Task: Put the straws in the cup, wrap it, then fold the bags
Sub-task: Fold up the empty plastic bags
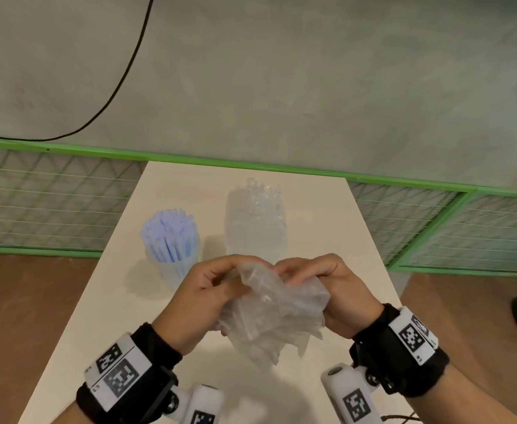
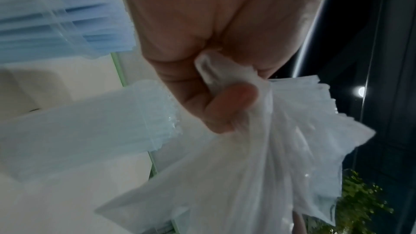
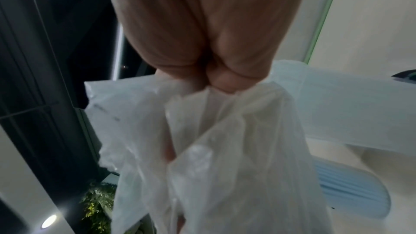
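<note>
Right now I have both hands up over the near half of the tabletop (image 1: 104, 301), and between them hangs a bunch of thin clear plastic bags (image 1: 269, 313); I cannot count the layers, they are too filmy and crumpled together. My left hand (image 1: 202, 289) has thumb and fingers curled, pinching one top corner, and my right hand (image 1: 324, 286) is closed round the opposite edge, so the plastic hangs free of the surface, which I judge lets me square it up for a fold. Beyond my hands stand two cups. One cup (image 1: 176, 264), on the left, is packed with pale blue straws (image 1: 168, 231), too many to count, so that step looks done. The other, the wrapped cup (image 1: 255, 221), stands just right of it under clear plastic gathered at its top, parked clear of the folding space.
</note>
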Tool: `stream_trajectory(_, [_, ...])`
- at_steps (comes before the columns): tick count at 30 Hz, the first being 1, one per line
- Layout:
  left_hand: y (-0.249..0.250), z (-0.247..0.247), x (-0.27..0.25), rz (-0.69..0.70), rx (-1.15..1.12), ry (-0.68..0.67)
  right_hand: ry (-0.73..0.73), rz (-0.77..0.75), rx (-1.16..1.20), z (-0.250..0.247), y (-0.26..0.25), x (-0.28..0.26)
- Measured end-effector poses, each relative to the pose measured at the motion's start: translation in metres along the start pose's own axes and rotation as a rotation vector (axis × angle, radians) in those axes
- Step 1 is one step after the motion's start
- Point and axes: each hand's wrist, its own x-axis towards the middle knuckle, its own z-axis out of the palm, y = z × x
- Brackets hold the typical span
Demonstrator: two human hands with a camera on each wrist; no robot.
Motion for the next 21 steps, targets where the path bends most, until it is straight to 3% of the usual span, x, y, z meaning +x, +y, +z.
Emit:
stream_trajectory(6, [-0.002,-0.006,-0.006,-0.03,0.008,0.009,-0.035,-0.076,-0.034,0.004,-0.001,0.001])
stream_trajectory(10, [0.002,-0.015,-0.01,-0.075,-0.06,0.045,0.058,-0.133,0.0,-0.001,-0.001,0.003])
stream_trajectory(13, [-0.003,-0.021,-0.012,-0.126,0.026,0.095,0.125,-0.18,0.048,-0.005,-0.003,0.004])
stream_trajectory(16, [-0.003,-0.009,-0.014,-0.176,-0.028,-0.012,0.029,-0.212,0.025,0.003,-0.004,0.008])
stream_trajectory(21, [0.01,-0.004,-0.013,-0.278,-0.2,-0.126,-0.123,-0.211,-0.285,0.0,-0.006,0.012])
